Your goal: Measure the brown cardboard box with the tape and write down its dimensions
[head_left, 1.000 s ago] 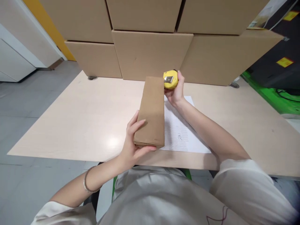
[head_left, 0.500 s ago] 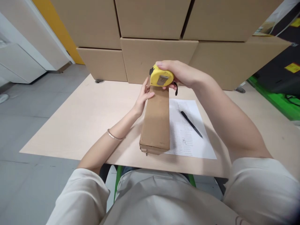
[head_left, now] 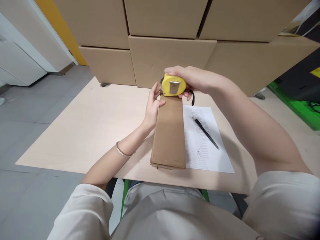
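A long, narrow cardboard box (head_left: 170, 133) points away from me across the table's middle. My left hand (head_left: 153, 108) holds its far left edge, thumb on the top face and fingers reaching up past the side. In my right hand (head_left: 188, 80) is a yellow tape measure (head_left: 172, 85) with a metal clip and a black wrist strap, held at the far end of the box. Some of the right fingers are hidden behind the tape measure. Whether any blade is pulled out, I cannot tell. A printed sheet (head_left: 202, 160) lies right of the box, with a black pen (head_left: 207, 134) on it.
Large cardboard cartons (head_left: 167, 56) are stacked along the back of the light wooden table (head_left: 82, 133). Cable grommets (head_left: 105, 85) sit near the cartons' base. Green and black equipment (head_left: 305, 83) stands at the right. Grey floor (head_left: 37, 133) shows to the left.
The tape measure has shifted slightly right and down and sits more level. The box's near end face shows less than before. Both hands keep their hold, and the whole view has shifted a little.
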The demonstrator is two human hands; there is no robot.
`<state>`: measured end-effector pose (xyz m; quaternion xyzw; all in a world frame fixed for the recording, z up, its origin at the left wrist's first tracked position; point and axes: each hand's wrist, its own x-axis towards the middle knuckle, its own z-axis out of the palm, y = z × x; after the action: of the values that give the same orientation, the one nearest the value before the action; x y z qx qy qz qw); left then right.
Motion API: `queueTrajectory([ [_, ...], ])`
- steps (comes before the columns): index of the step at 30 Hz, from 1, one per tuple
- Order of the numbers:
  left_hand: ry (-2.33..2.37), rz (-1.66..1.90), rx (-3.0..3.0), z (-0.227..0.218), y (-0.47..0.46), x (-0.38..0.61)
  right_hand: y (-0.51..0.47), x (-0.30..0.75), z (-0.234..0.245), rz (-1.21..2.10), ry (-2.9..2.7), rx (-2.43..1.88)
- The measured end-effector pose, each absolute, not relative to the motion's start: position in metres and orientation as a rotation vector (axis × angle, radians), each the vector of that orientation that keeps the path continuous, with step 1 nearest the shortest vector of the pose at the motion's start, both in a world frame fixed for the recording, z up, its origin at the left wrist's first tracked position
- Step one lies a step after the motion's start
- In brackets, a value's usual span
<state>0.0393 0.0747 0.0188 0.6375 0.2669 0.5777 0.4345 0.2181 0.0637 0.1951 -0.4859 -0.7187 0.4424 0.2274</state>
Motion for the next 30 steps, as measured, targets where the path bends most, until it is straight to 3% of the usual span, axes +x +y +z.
queueTrajectory([
  [10, 0.687, 1.456, 1.638, 0.039, 0.055, 0.037, 0.045, 0.286, 0.181, 1.257, -1.833, -1.372],
  [24, 0.735, 1.402, 1.511, 0.052, 0.045, 0.037, 0.058, 0.285, 0.159, 1.242, -1.742, -1.257],
  [30, 0.732, 1.416, 1.419, 0.054, 0.055, 0.019, 0.049, 0.265, 0.159, 1.205, -1.672, -0.997],
])
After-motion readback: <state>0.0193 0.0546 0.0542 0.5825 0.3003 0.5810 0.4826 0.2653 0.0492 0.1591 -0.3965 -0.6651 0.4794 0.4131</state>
